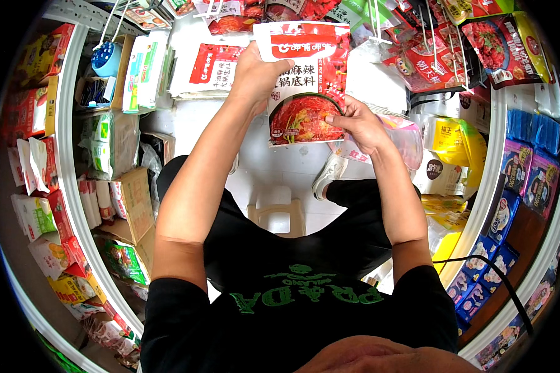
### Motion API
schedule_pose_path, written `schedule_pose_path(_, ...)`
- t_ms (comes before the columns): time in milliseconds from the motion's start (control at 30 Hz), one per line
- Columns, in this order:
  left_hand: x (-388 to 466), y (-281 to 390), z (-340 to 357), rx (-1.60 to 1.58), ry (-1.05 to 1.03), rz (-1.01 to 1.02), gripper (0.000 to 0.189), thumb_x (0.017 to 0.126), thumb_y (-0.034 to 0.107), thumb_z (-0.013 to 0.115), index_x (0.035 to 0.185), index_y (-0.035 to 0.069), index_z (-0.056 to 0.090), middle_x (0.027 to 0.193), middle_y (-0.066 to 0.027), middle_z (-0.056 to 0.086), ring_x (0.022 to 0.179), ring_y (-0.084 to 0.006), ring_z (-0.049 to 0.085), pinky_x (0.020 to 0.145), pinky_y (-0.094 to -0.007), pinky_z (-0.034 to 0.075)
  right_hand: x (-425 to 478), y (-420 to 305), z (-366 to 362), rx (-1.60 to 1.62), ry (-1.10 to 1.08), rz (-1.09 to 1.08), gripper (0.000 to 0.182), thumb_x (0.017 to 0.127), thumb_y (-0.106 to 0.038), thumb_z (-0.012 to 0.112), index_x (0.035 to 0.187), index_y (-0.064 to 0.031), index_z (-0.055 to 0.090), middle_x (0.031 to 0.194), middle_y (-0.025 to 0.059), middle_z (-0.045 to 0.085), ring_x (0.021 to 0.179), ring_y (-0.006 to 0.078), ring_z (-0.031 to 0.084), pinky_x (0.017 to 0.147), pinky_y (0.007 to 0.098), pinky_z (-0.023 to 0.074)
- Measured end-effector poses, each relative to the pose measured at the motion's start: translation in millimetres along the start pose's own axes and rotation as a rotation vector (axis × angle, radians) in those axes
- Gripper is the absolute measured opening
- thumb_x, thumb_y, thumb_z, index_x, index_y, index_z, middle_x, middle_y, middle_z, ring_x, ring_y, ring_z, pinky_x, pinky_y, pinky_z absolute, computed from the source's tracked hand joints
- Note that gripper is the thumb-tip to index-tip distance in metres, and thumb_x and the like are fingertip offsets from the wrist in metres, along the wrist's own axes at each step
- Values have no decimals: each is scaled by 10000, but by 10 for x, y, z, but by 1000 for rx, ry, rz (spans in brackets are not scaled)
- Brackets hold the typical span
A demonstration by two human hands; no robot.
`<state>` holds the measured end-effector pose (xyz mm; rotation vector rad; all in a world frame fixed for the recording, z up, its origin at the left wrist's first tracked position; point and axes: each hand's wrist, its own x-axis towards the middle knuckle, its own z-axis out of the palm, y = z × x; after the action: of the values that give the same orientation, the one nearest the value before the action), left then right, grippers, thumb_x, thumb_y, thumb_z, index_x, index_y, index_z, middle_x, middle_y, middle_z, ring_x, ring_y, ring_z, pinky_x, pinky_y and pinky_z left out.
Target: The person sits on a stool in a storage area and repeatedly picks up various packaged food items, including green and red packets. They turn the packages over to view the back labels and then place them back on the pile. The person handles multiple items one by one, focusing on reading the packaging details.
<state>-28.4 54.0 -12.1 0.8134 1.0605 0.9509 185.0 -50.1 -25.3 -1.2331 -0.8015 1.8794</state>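
Note:
Both hands hold a red-and-white pouch of hot pot base [308, 84] up in front of me, its printed face towards me. A bowl of red soup is pictured on its lower half. My left hand [260, 77] grips the upper left edge, thumb across the front. My right hand [360, 122] pinches the lower right edge, thumb on the pictured bowl. Beyond my left wrist, a similar red-and-white pouch [214, 66] lies on a white surface, partly hidden by my hand.
Metal hooks [375, 28] with hanging food pouches [429, 56] jut out ahead. Packed shelves flank me, with an open cardboard box [133, 205] at left and blue packets [504, 217] at right. A plastic stool [280, 214] stands beneath me. A black cable [499, 268] curves at right.

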Motion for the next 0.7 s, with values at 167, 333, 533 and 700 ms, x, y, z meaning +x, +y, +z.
schedule_pose_path(167,15,-26,-26,-5,-21,8,346,830,-83,653,1160,5,595,1063,-123,718,919,-195,700,829,-344,558,-13,-41,53,-28,34,5,299,888,26,658,1178,-36,624,1016,40,726,837,62,659,736,225,520)
schedule_pose_path(333,-17,19,0,-12,-30,9,354,822,-89,656,1159,0,591,1055,-124,719,904,-192,703,809,-340,564,-47,-110,98,-65,69,12,255,880,-3,683,1127,-51,639,919,1,722,707,18,616,560,175,455)
schedule_pose_path(533,-40,40,9,14,-7,4,374,812,-81,678,1163,2,578,1051,-122,716,895,-189,704,798,-338,572,-60,-142,132,-78,64,11,243,878,-11,689,1113,-52,642,901,-2,720,685,8,606,526,167,438)
schedule_pose_path(700,-24,36,14,42,-14,16,432,777,-112,689,1167,-8,534,1067,-132,691,932,-206,689,809,-337,575,-33,-79,118,-59,80,-11,245,881,-5,687,1118,-46,641,916,16,726,732,36,638,603,188,488)
